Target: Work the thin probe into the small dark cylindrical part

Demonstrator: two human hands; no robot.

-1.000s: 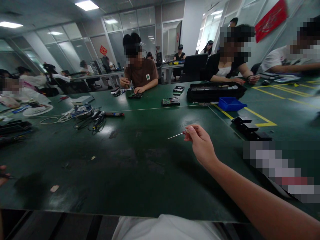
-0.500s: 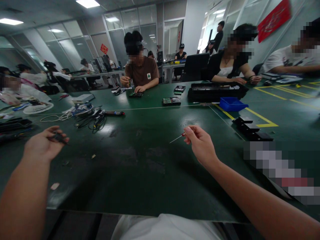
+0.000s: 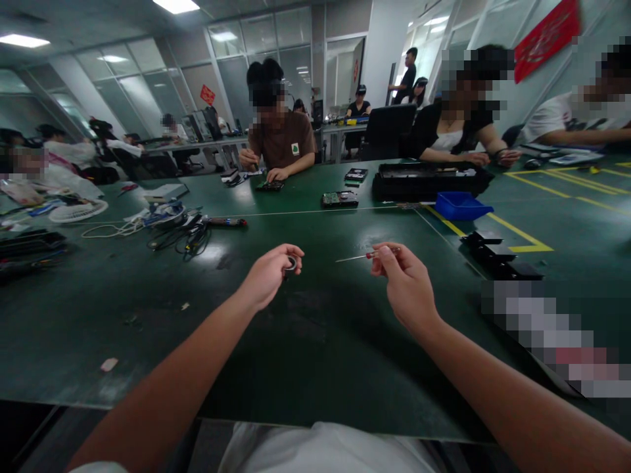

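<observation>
My left hand [image 3: 269,276] is over the middle of the green table [image 3: 236,368], its fingers curled round a small dark part with a pale round ring [image 3: 291,263]. Most of that part is hidden by the fingers, so its kind is unclear. To the right, my right hand [image 3: 407,279] grips a thin screwdriver [image 3: 355,257] by its reddish handle. The metal shaft points left toward the left hand, and its tip is a short way apart from the ringed part.
Cables [image 3: 185,233] lie at the left beside a dark rod-shaped tool [image 3: 227,222]. Ahead are a hard drive [image 3: 340,199], a long black housing [image 3: 428,182] and a blue bin [image 3: 462,206]. Black brackets [image 3: 497,253] sit at right. A person in brown [image 3: 280,141] works opposite.
My left hand has swung from the far left to the middle, carrying the small dark part. My right hand has shifted slightly right, and the screwdriver now lies closer to level.
</observation>
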